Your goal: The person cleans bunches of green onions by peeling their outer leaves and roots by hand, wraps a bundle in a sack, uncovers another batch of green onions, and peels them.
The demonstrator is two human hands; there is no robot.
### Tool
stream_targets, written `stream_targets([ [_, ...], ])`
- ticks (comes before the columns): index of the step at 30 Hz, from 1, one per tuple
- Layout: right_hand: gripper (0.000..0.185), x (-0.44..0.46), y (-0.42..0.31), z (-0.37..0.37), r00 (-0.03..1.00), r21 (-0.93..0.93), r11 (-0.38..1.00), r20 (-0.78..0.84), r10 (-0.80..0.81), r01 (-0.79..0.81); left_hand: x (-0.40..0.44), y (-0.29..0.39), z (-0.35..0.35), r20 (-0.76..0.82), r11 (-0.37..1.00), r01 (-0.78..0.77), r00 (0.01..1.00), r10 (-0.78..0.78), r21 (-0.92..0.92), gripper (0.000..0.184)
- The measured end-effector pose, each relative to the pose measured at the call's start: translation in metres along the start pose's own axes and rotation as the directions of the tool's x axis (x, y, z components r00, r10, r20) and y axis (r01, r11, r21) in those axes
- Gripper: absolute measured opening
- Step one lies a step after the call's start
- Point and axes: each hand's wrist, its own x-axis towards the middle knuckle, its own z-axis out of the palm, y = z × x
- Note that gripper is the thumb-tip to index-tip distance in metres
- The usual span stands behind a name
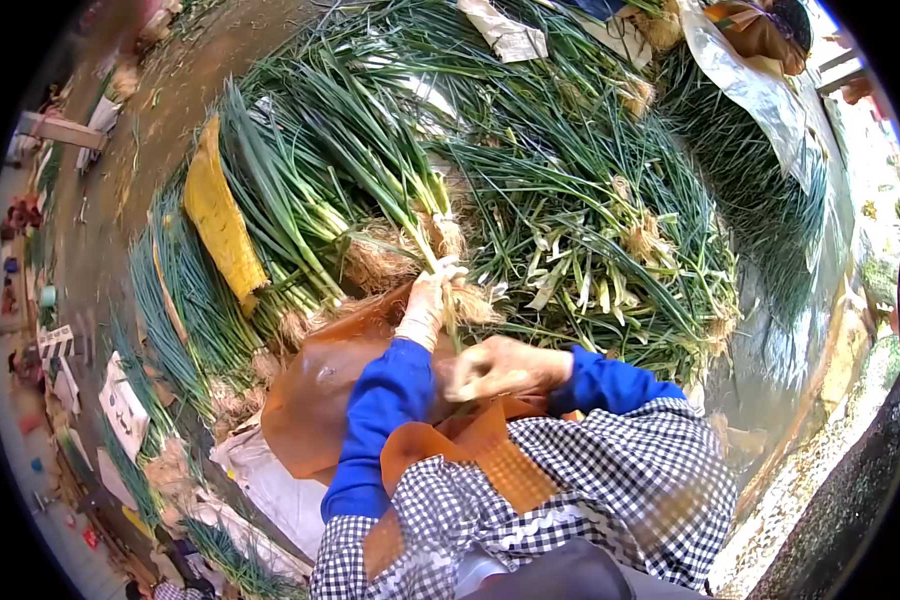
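My left hand (427,303), wearing a pale glove or wrap, is closed around the white lower stalks of a few green onions (417,212). Their leaves point up and away, and a tuft of roots (475,303) shows just right of the hand. Close to my body, my right hand (505,368) has its fingers curled in, below and right of the left one. Whatever those fingers pinch is hidden. An orange-brown apron (320,385) spreads over my lap under both hands. Bundled green onions (300,170) with bushy roots lie just beyond the left hand.
A loose heap of green onion leaves and trimmings (590,270) covers the ground ahead and right. A yellow strip (220,220) lies across bundles at left. Clear plastic sheeting (750,90) covers more onions at far right. White sacking (275,490) lies beside my lap.
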Motion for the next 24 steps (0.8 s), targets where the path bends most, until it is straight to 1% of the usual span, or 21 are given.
stream_targets([
  [1,0.020,-0.017,0.000,-0.011,0.998,-0.073,0.996,-0.014,0.055,-0.056,-0.003,0.003,0.006,-0.148,0.993,-0.093,0.986,0.081,-0.071,0.030],
  [3,0.028,-0.066,0.012,-0.046,0.988,0.116,0.993,0.145,-0.056,0.039,0.007,0.018,-0.005,-0.421,0.949,-0.281,0.885,0.200,-0.139,0.030],
  [4,0.031,-0.090,-0.005,-0.064,0.998,-0.015,1.000,0.067,0.008,-0.007,-0.009,0.039,-0.007,-0.329,0.963,-0.271,0.910,0.252,-0.013,0.025],
  [5,0.027,-0.113,-0.011,-0.084,0.989,-0.220,0.971,-0.140,0.058,-0.088,-0.012,0.043,-0.006,-0.323,0.921,-0.389,0.872,0.368,-0.001,0.022],
  [6,0.025,-0.125,-0.009,-0.103,0.910,-0.365,0.873,-0.373,0.181,-0.323,-0.015,0.047,-0.005,-0.313,0.865,-0.502,0.820,0.479,0.008,0.019],
  [7,0.023,-0.132,-0.010,-0.121,0.758,-0.433,0.709,-0.613,0.222,-0.557,-0.015,0.053,-0.004,-0.334,0.875,-0.442,0.870,0.363,-0.198,0.019],
  [8,0.022,-0.126,0.010,-0.145,0.686,-0.663,0.191,-0.720,0.105,-0.724,-0.020,0.049,-0.008,-0.310,0.905,-0.347,0.913,0.265,-0.246,0.021],
  [9,0.022,-0.113,0.031,-0.163,0.653,-0.583,-0.384,-0.754,-0.072,-0.716,-0.035,0.051,0.010,-0.317,0.898,-0.338,0.916,0.244,-0.283,0.021],
  [10,0.027,-0.087,0.024,-0.157,0.675,-0.718,0.295,-0.695,-0.248,-0.631,-0.039,0.044,0.010,-0.280,0.911,-0.304,0.933,0.225,-0.280,0.019],
  [11,0.030,-0.048,0.028,-0.146,0.689,-0.754,0.500,-0.629,-0.360,-0.426,-0.040,0.035,0.004,-0.251,0.922,-0.271,0.947,0.203,-0.275,0.018],
  [12,0.033,-0.006,0.004,-0.114,0.727,-0.655,0.618,-0.660,-0.190,-0.434,-0.040,0.022,-0.017,-0.041,0.880,-0.158,0.987,0.156,-0.447,0.018],
  [13,0.037,0.029,0.013,-0.100,0.763,-0.482,0.808,-0.644,-0.064,-0.339,-0.054,0.022,0.004,-0.210,0.899,-0.279,0.953,0.217,-0.338,0.019],
  [14,0.043,0.067,0.043,-0.105,0.851,-0.296,0.920,-0.521,0.068,-0.255,-0.056,0.015,0.004,-0.242,0.893,-0.278,0.949,0.200,-0.353,0.021],
  [16,0.049,0.119,0.073,-0.102,0.931,0.084,0.990,-0.340,0.132,-0.110,-0.069,0.008,0.003,-0.214,0.913,-0.242,0.961,0.178,-0.328,0.023],
  [17,0.044,0.147,0.098,-0.102,0.907,0.348,0.929,-0.340,0.248,-0.124,-0.070,0.003,0.002,-0.168,0.893,-0.271,0.960,0.224,-0.360,0.025],
  [18,0.040,0.160,0.108,-0.098,0.901,0.078,0.995,-0.434,-0.022,0.061,-0.067,-0.006,-0.005,-0.245,0.897,-0.297,0.944,0.223,-0.327,0.027],
  [19,0.037,0.167,0.113,-0.089,0.841,-0.203,0.952,-0.451,-0.299,0.230,-0.068,-0.017,-0.008,-0.321,0.902,-0.314,0.922,0.216,-0.296,0.029],
  [20,0.025,0.168,0.107,-0.084,0.784,-0.637,0.759,-0.402,-0.474,0.132,-0.081,-0.014,0.008,-0.508,0.961,-0.242,0.849,0.144,-0.133,0.036],
  [21,0.017,0.169,0.101,-0.079,0.698,-0.909,0.411,-0.339,-0.631,-0.069,-0.088,-0.010,0.030,-0.598,0.979,-0.188,0.776,0.200,0.082,0.037],
  [23,0.017,0.177,0.088,-0.061,0.591,-0.623,0.738,-0.707,-0.389,-0.259,-0.078,-0.029,0.022,-0.479,0.879,-0.323,0.745,0.464,0.350,0.038],
  [24,0.020,0.178,0.093,-0.058,0.596,-0.579,0.810,-0.684,-0.420,-0.095,-0.069,-0.035,0.017,-0.455,0.851,-0.411,0.721,0.523,0.328,0.039],
])
